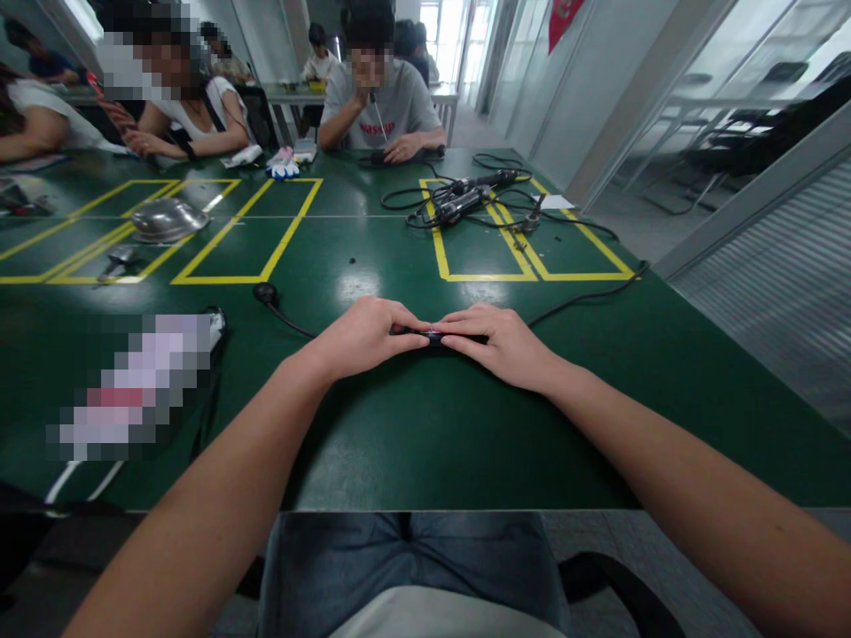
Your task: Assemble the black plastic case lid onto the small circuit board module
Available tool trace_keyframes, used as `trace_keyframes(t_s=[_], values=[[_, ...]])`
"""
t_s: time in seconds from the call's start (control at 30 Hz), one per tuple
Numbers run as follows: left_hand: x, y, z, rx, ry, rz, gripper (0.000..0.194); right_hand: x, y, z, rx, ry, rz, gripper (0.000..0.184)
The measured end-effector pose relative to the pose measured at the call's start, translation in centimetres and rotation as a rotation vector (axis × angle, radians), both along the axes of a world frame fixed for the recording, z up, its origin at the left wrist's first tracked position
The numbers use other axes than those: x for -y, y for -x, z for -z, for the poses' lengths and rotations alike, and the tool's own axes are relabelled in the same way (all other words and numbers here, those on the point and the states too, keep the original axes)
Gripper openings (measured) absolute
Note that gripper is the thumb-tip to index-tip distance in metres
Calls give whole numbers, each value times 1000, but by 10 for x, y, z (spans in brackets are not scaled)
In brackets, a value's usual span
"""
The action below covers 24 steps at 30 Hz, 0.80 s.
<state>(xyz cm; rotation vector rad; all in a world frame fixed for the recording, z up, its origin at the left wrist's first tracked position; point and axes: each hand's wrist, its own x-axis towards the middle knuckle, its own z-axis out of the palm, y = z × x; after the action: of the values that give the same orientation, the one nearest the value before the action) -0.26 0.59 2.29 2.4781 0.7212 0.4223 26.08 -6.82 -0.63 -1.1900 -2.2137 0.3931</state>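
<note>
Both of my hands meet over the green table, pinching a slim black device (435,338) from its two ends. My left hand (365,338) has thumb and fingers closed on the device's left part. On its right part, my right hand (497,341) grips in the same way. The fingers hide most of the device, so its exact kind cannot be made out. A dark cord with a round black end (264,292) runs out left of my left hand. Another black cord (585,295) leads away behind my right hand.
Yellow tape (285,232) marks rectangles on the green table (399,452). A metal bowl (169,219) lies left; a bundle of corded black tools (465,199) lies right. A blurred-out packet (139,381) is near my left forearm. People sit across the table.
</note>
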Motion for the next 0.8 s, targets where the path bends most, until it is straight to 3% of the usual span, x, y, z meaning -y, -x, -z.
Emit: trace_keyframes(t_s=[0.8], values=[[6,-7,1,-37,-56,-87,37,2,-1,2,11,-7,50,24]])
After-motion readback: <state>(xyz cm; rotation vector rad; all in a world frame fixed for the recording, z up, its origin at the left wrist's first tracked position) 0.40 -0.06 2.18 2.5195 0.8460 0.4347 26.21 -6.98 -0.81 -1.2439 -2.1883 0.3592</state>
